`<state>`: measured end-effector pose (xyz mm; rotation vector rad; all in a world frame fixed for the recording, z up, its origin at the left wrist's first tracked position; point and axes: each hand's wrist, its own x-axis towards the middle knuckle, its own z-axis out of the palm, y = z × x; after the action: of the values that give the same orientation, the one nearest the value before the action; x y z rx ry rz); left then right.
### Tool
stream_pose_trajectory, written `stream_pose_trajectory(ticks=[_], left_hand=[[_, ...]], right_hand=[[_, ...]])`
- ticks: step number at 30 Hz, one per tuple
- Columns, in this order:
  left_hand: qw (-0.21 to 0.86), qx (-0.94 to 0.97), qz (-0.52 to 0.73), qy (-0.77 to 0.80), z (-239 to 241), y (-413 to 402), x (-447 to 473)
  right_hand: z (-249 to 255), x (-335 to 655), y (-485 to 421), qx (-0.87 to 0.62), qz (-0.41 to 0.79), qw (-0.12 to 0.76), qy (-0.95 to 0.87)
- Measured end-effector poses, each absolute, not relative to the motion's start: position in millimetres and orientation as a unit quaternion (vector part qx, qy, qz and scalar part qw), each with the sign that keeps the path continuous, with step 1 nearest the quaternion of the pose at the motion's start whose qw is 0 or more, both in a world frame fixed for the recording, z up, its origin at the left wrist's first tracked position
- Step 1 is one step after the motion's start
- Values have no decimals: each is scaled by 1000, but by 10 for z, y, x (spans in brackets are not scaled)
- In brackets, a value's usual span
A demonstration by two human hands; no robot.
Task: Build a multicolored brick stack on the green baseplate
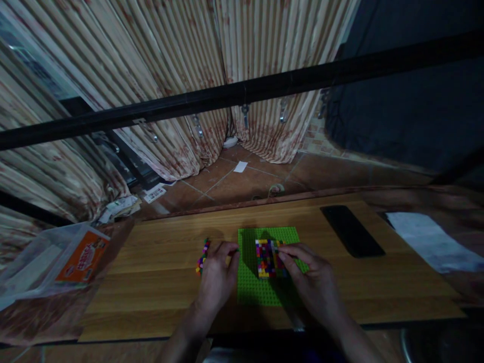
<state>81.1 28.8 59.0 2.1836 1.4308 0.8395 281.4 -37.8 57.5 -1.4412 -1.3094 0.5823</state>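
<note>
A green studded baseplate (247, 290) lies on the wooden table, bearing a squarish build of small multicoloured toy bricks (266, 259). At the plate's left edge is my left hand (217, 275), thumb and forefinger brought together; whatever they hold is too small to make out. My right hand (315, 280) reaches over the plate from the right, its thumb and forefinger pinched at the right side of the brick build. Any piece between those fingertips is hidden. Loose coloured bricks (204, 252) lie in a narrow pile just left of my left hand, which partly covers them.
The table (162, 287) also carries a black phone-like slab (353, 232) at the right. A clear plastic box (41, 272) with an orange label stands left of the table. White paper (431, 239) lies at the right. A dark bar (242, 93) crosses before striped curtains (177, 55).
</note>
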Motion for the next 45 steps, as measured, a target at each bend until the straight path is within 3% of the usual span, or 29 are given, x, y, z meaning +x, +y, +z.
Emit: stream_pose_trajectory(ticks=[5, 17, 21, 26, 33, 45], left_hand=[[257, 792, 341, 436, 757, 104, 1068], [233, 840, 355, 337, 714, 52, 1233], [252, 823, 352, 369, 678, 90, 1230], [282, 757, 376, 453, 582, 304, 1168], [385, 726, 338, 459, 521, 639, 1124], [459, 724, 258, 445, 371, 640, 1146]], right_hand=[[648, 2602, -372, -576, 295, 521, -557], [732, 2651, -318, -523, 469, 575, -419], [663, 2761, -292, -542, 443, 578, -418], [508, 2953, -176, -617, 315, 541, -477], [381, 2969, 45, -622, 211, 504, -560], [257, 2971, 86, -625, 289, 498, -528]])
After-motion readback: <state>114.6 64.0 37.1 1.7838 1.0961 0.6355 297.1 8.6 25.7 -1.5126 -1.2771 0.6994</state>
